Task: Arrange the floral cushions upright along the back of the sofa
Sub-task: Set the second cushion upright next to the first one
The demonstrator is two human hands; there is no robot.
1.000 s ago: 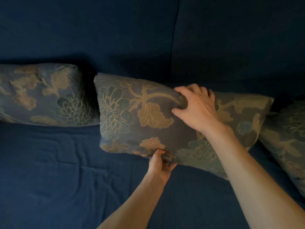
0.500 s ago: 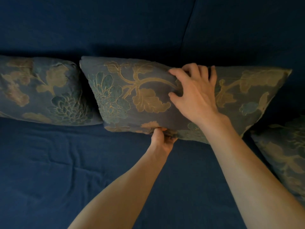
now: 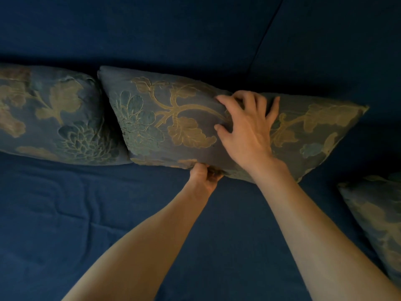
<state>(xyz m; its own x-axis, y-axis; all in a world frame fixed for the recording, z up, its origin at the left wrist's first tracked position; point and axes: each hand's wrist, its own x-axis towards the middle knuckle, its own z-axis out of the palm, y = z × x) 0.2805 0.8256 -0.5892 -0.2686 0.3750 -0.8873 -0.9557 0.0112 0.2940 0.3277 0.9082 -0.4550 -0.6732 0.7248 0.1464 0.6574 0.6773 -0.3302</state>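
Blue sofa point(image 3: 195, 35): left hand point(image 3: 202, 178) pinches middle cushion point(image 3: 173, 118) below, right hand point(image 3: 245, 131) grips above.

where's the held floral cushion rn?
Head view, centre: the blue-and-gold floral fabric cushion leans on the dark blue sofa back, right of a matching cushion, right hand over its top edge, left hand gripping its bottom edge.

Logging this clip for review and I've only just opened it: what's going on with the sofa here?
A person is setting the middle cushion against the sofa back. The right hand grips its top edge and the left hand pinches its lower edge. It sits slightly tilted, right next to the left cushion, which already leans along the back. A third cushion lies on the seat at the right, not yet placed.
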